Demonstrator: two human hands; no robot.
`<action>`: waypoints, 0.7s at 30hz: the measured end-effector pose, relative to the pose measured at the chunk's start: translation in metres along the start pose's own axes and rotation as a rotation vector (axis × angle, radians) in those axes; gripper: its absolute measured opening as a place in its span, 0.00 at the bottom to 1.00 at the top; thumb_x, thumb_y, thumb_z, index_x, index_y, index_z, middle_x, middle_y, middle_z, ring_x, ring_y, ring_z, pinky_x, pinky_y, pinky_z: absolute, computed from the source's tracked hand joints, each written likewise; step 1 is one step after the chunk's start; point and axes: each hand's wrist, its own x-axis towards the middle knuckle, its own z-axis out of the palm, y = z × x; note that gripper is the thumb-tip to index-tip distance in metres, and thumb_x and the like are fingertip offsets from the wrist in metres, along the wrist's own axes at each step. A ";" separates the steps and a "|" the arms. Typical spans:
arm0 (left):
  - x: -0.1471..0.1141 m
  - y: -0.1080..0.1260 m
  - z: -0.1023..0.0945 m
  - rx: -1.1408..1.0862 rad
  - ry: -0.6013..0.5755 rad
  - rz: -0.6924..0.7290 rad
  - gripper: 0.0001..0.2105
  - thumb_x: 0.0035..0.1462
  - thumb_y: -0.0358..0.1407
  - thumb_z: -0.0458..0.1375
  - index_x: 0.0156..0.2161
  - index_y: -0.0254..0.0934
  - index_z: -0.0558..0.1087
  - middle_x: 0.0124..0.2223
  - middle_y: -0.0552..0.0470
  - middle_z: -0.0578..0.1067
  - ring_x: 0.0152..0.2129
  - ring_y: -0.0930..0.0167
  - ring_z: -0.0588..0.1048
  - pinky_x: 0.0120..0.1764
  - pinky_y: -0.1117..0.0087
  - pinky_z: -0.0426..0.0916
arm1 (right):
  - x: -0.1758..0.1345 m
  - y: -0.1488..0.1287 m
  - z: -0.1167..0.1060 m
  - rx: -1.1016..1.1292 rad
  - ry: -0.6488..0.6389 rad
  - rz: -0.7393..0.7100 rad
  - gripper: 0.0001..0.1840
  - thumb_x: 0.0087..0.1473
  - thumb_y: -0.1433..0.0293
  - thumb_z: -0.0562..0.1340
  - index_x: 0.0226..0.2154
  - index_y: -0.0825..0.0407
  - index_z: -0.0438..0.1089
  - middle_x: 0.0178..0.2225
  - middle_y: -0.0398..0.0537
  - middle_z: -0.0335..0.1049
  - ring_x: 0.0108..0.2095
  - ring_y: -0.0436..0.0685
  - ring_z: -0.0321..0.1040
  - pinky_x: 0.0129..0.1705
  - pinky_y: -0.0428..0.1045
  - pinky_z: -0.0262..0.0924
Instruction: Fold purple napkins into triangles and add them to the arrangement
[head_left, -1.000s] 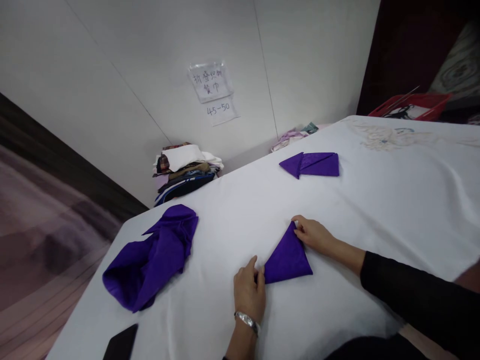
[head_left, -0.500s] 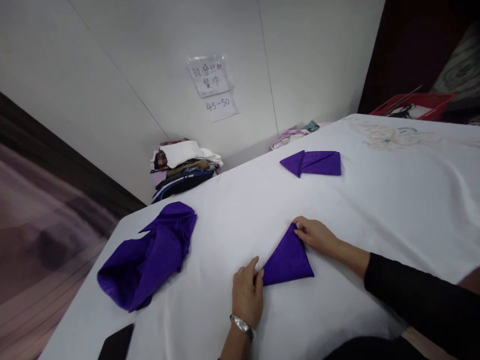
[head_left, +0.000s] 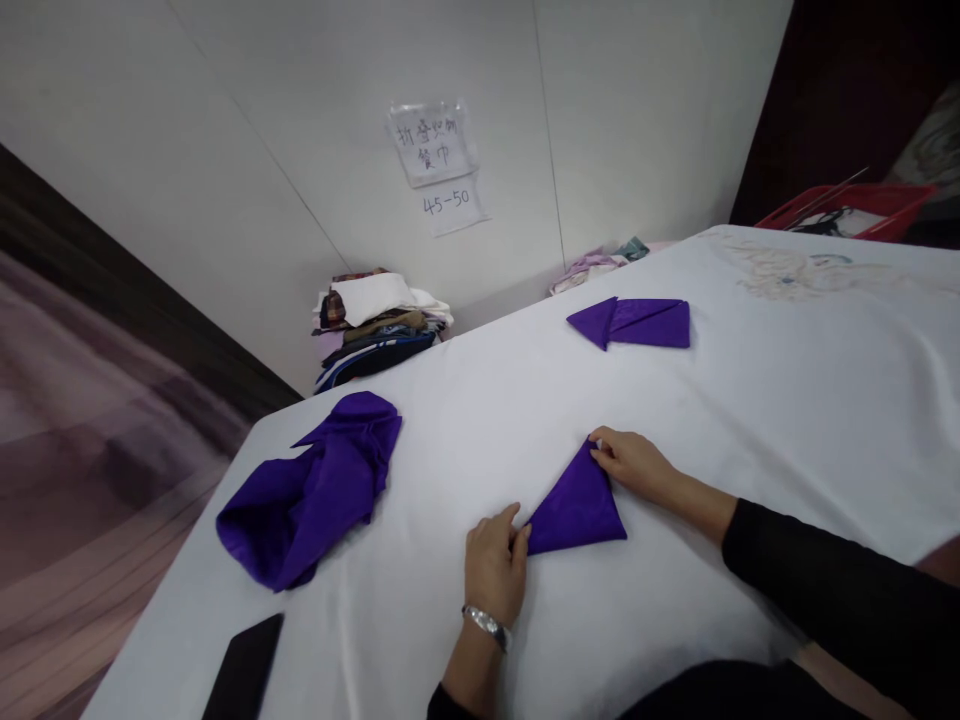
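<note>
A purple cloth napkin (head_left: 576, 505), folded into a triangle, lies on the white tablecloth (head_left: 450, 430) in front of me. My right hand (head_left: 630, 464) pinches its upper corner between thumb and fingers. At the lower left corner is my left hand (head_left: 496, 565), thumb and fingers closed on the cloth there, a silver bracelet on the wrist. Farther back lies another purple napkin (head_left: 649, 323), folded into an arrow shape with its point to the left. To the left, a loose purple cloth (head_left: 322, 505) sits crumpled.
A black flat object (head_left: 244, 668) lies at the near left of the table. Folded clothes (head_left: 382, 330) are stacked beyond the far edge, with more fabric (head_left: 596, 268) to their right. A red basket (head_left: 900, 213) stands at the far right. Handwritten paper signs (head_left: 433, 145) hang on the wall.
The camera view has shifted slightly, so the surroundings sit a little to the right. Both hands keep hold of the same napkin corners, and the triangle looks unchanged.
</note>
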 end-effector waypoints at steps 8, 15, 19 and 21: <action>0.002 -0.005 -0.005 0.012 0.017 -0.067 0.10 0.54 0.32 0.53 0.42 0.37 0.70 0.27 0.54 0.72 0.28 0.69 0.70 0.35 0.63 0.65 | 0.000 -0.002 0.000 -0.078 0.015 0.011 0.11 0.54 0.66 0.52 0.40 0.48 0.65 0.29 0.44 0.72 0.30 0.54 0.66 0.29 0.47 0.50; 0.017 0.055 -0.004 0.037 -0.016 0.077 0.15 0.59 0.39 0.48 0.51 0.40 0.64 0.51 0.47 0.70 0.49 0.64 0.65 0.53 0.55 0.57 | 0.000 0.001 0.001 -0.094 0.025 -0.021 0.12 0.54 0.65 0.52 0.39 0.48 0.65 0.29 0.44 0.72 0.29 0.55 0.66 0.28 0.47 0.50; 0.022 0.087 0.023 0.114 -0.235 0.214 0.29 0.58 0.51 0.44 0.59 0.37 0.54 0.62 0.46 0.55 0.59 0.62 0.49 0.59 0.51 0.43 | 0.000 0.002 0.000 -0.108 0.037 -0.026 0.11 0.54 0.66 0.53 0.39 0.49 0.66 0.28 0.44 0.71 0.30 0.55 0.66 0.29 0.47 0.51; 0.021 0.089 0.034 0.137 -0.321 0.223 0.35 0.56 0.56 0.41 0.61 0.33 0.50 0.63 0.44 0.51 0.61 0.61 0.45 0.60 0.52 0.40 | 0.001 0.003 0.000 -0.102 0.035 -0.020 0.11 0.53 0.66 0.53 0.39 0.49 0.66 0.27 0.44 0.71 0.29 0.55 0.66 0.29 0.48 0.53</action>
